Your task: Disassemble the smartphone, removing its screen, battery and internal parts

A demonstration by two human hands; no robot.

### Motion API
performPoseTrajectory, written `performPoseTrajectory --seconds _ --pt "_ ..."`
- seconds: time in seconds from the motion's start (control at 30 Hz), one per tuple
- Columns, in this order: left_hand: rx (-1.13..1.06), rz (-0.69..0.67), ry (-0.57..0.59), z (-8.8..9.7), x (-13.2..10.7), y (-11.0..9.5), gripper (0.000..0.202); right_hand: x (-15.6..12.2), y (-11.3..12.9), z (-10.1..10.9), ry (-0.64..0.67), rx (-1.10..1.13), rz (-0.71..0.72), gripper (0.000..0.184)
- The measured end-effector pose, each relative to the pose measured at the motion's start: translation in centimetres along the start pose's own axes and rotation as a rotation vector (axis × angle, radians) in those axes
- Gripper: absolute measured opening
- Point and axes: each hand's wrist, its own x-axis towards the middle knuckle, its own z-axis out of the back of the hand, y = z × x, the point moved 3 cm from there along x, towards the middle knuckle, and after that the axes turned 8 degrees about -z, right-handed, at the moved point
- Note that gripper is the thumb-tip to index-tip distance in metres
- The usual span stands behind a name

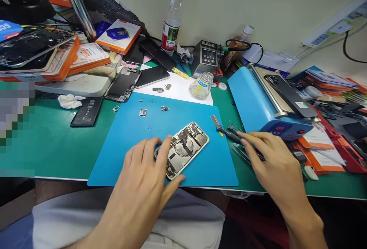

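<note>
An opened phone body [186, 145] with its circuit boards showing lies tilted on a blue work mat [137, 134]. My left hand [146, 176] rests on its near end, fingers spread over the frame and thumb at its lower corner. My right hand [272, 161] lies on the green table at the mat's right edge, fingers curled over a black screwdriver [229, 133] among several thin tools [239, 152]. Small screws and brackets [142, 112] sit scattered on the mat's far part.
A blue heating machine [258, 103] stands at right with a black phone on it. A small glass jar [202, 85], a white sheet, a soldering station [207, 56] and a bottle [172, 17] are behind. A phone battery [87, 112], a screen assembly [122, 84] and orange boxes lie left.
</note>
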Motion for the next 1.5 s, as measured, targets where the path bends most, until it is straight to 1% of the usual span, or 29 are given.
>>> performPoseTrajectory --seconds 0.1,0.17,0.2,0.23,0.3,0.33,0.37,0.4,0.43,0.5,0.53,0.57,0.63,0.67,0.73,0.8,0.83,0.93,1.03,1.17,1.23,1.27,1.33,1.4,1.47,1.5 --pt "-0.046 0.006 0.001 0.2 -0.2 0.8 0.067 2.0 1.5 -1.2 0.09 -0.074 0.068 0.04" --pt "-0.12 -0.022 -0.014 0.3 0.1 1.4 0.067 2.9 2.1 -1.6 0.128 -0.082 0.05 0.041" --pt "-0.149 -0.038 -0.029 0.3 0.3 1.7 0.066 3.2 2.3 -1.5 0.11 -0.065 0.004 0.041" --pt "-0.169 -0.056 -0.048 0.4 0.6 2.0 0.064 3.4 2.4 -1.2 0.064 -0.028 -0.072 0.039" --pt "-0.19 -0.084 -0.086 0.5 1.2 2.4 0.057 3.3 2.5 -0.5 -0.061 0.134 -0.274 0.039" --pt "-0.195 -0.09 -0.104 0.4 1.4 2.5 0.054 3.1 2.6 -0.2 -0.098 0.23 -0.361 0.039" --pt "-0.199 -0.09 -0.116 0.4 1.6 2.5 0.052 2.9 2.7 -0.2 -0.097 0.302 -0.408 0.039" --pt "-0.202 -0.084 -0.122 0.3 1.7 2.5 0.049 2.8 2.9 -0.3 -0.062 0.33 -0.407 0.038" --pt "-0.204 -0.072 -0.126 0.2 1.7 2.4 0.047 2.7 3.1 -0.5 -0.003 0.307 -0.356 0.035" --pt "-0.213 -0.037 -0.124 -0.1 1.6 2.2 0.044 2.5 3.4 -0.9 0.1 0.149 -0.191 0.036" --pt "-0.22 -0.023 -0.124 -0.3 1.4 2.1 0.042 2.4 3.3 -1.1 0.107 0.067 -0.133 0.037" --pt "-0.229 -0.013 -0.128 -0.4 1.3 2.0 0.041 2.3 3.0 -1.0 0.08 -0.001 -0.113 0.039" --pt "-0.25 0.001 -0.133 -0.6 1.0 1.9 0.04 2.3 1.9 -0.8 0.006 -0.108 -0.149 0.042" --pt "-0.263 0.005 -0.133 -0.7 0.9 2.0 0.041 2.3 1.3 -0.7 -0.006 -0.149 -0.167 0.043" --pt "-0.296 0.011 -0.128 -0.7 0.9 2.1 0.048 2.5 0.2 -0.7 0.031 -0.217 -0.168 0.046" --pt "-0.351 0.007 -0.117 -0.6 0.8 2.4 0.06 2.8 -0.5 -0.9 0.095 -0.254 -0.136 0.047" --pt "-0.385 -0.002 -0.113 -0.6 0.8 2.6 0.067 2.9 -0.7 -1.1 0.106 -0.268 -0.126 0.046" --pt "-0.479 -0.029 -0.107 -0.3 0.8 3.0 0.08 3.2 -0.7 -1.3 0.122 -0.305 -0.115 0.037" --pt "-0.521 -0.031 -0.104 -0.2 0.8 3.3 0.082 3.4 -0.4 -1.5 0.152 -0.339 -0.128 0.03" --pt "-0.514 -0.008 -0.105 -0.2 0.9 3.5 0.082 4.0 -0.1 -1.3 0.168 -0.346 -0.149 0.033" --pt "-0.511 0.008 -0.104 -0.3 0.9 3.5 0.083 4.5 0.2 -0.9 0.171 -0.331 -0.169 0.033" --pt "-0.513 0.016 -0.105 -0.3 0.9 3.5 0.084 4.6 0.4 -0.5 0.149 -0.31 -0.192 0.032" --pt "-0.521 0.022 -0.116 -0.4 0.8 3.5 0.085 4.8 1.1 0.5 0.038 -0.193 -0.258 0.025" --pt "-0.53 0.022 -0.133 -0.5 0.8 3.6 0.085 4.3 2.3 1.2 -0.079 0.093 -0.334 0.016" --pt "-0.543 0.022 -0.15 -0.5 0.8 3.6 0.083 3.4 4.0 0.9 -0.095 0.475 -0.378 0.016" --pt "-0.548 0.021 -0.158 -0.5 0.9 3.6 0.082 2.8 5.1 0.5 -0.062 0.629 -0.381 0.017"
